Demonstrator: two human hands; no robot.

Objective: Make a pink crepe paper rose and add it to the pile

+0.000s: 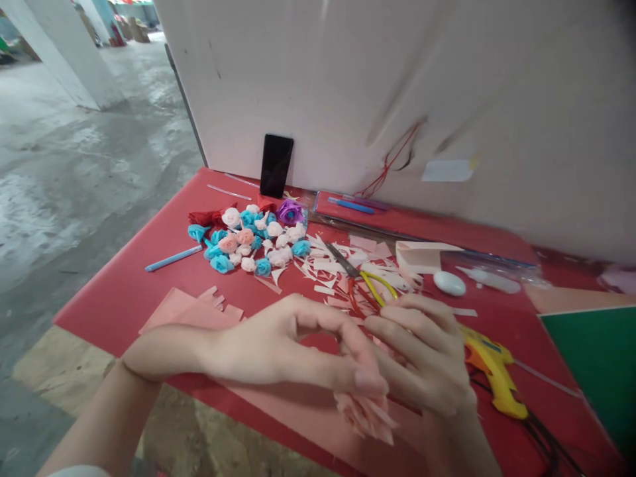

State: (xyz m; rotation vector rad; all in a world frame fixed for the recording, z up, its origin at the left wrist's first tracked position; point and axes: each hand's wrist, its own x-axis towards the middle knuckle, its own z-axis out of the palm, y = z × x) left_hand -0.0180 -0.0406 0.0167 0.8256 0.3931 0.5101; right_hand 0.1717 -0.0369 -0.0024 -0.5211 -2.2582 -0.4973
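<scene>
Just over the front of the red table, my left hand pinches a pink paper flower between thumb and fingers, its layered petals hanging downward. Close against those fingertips is my right hand, its fingers curled in; whatever it grips is hidden. Scissors with red and yellow handles lie partly spread beyond my hands, on pale paper scraps. Under my left forearm rest pink paper sheets. A yellow glue gun lies to the right of my right hand.
Several finished paper flowers in white, blue, pink and purple cluster at the table's back left. A phone leans on the white panel. A blue pen, a white oval object and a green sheet also lie there.
</scene>
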